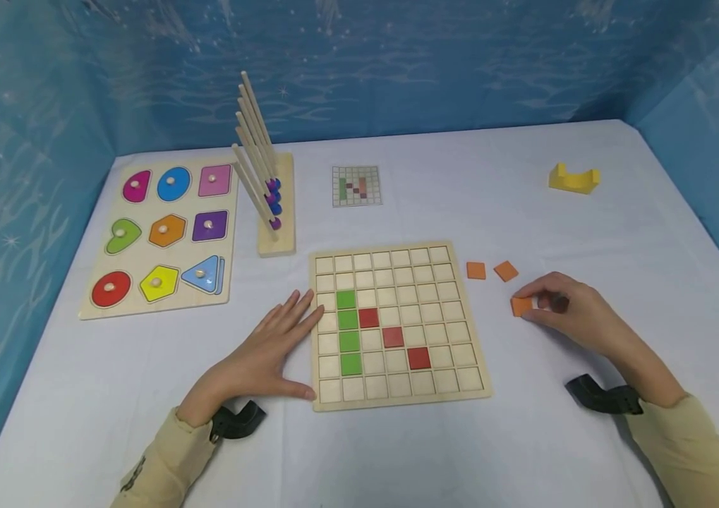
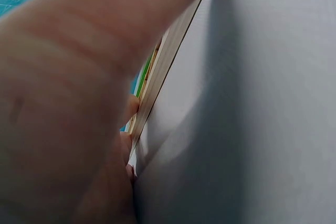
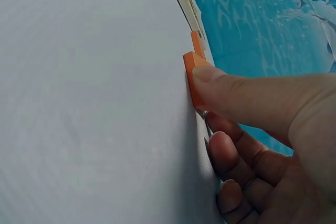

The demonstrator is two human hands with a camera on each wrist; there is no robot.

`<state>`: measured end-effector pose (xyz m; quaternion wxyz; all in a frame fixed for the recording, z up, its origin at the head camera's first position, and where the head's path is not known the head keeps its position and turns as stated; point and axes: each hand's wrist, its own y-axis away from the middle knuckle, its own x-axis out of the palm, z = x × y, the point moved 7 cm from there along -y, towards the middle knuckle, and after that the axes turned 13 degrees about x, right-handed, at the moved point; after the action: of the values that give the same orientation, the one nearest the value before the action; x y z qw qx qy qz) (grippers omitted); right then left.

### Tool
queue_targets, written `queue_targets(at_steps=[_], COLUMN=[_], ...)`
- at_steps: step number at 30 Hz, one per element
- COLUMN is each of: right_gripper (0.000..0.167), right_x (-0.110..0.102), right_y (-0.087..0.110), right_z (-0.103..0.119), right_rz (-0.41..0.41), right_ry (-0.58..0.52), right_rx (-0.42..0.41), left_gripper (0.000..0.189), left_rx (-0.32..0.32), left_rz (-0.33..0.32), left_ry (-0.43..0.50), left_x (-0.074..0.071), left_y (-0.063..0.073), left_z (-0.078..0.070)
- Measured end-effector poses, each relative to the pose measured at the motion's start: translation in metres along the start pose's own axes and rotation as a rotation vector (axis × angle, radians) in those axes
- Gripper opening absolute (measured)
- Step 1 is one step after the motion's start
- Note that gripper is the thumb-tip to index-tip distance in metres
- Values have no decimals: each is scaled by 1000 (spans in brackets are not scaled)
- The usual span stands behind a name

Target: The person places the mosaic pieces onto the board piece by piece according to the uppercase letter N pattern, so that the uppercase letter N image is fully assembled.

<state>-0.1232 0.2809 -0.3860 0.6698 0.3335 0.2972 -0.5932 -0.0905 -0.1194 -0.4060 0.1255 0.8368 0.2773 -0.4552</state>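
Observation:
A wooden grid board point(image 1: 397, 396) lies mid-table with several green tiles point(image 1: 349, 342) in one column and 3 red tiles point(image 1: 393, 337) on a diagonal. My left hand point(image 1: 264, 356) rests along the board's left edge, fingers spread and straight, fingertips and thumb touching the rim. Right of the board, my right hand point(image 1: 578, 310) pinches an orange tile point(image 1: 521, 306) between thumb and fingers, at the tabletop. The right wrist view shows the thumb on that orange tile point(image 3: 193, 90). Two loose orange tiles point(image 1: 476, 270) lie between that hand and the board.
Behind the board lies a small printed grid card point(image 1: 357, 186). A pegged wooden stand point(image 1: 276, 243) with tall rods and purple and blue beads rises at back left, beside a shape puzzle board point(image 1: 162, 263). At the back right sits a yellow block point(image 1: 574, 179).

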Motion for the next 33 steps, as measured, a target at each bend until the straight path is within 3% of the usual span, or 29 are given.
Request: queue_targets(at_steps=[5, 13, 18, 24, 29, 33], right_gripper=[20, 12, 16, 12, 8, 7], right_x=[0, 2, 10, 43, 70, 80], right_y=[-2, -5, -10, -15, -16, -14], right_z=[-2, 3, 32, 77, 101, 106], right_rz=[19, 89, 176, 310, 383, 388], right_ry=[-46, -175, -346, -480, -483, -427], right_rx=[16, 134, 136, 63, 28, 36], left_gripper=[118, 118, 118, 118, 119, 119], left_rx=[0, 9, 9, 8, 9, 13], left_rz=[-3, -4, -5, -6, -7, -5], left_ry=[1, -2, -2, -5, -8, -14], left_x=[0, 0, -1, -1, -1, -1], left_y=[0, -1, -1, 0, 0, 0], left_z=[0, 0, -1, -1, 0, -1])
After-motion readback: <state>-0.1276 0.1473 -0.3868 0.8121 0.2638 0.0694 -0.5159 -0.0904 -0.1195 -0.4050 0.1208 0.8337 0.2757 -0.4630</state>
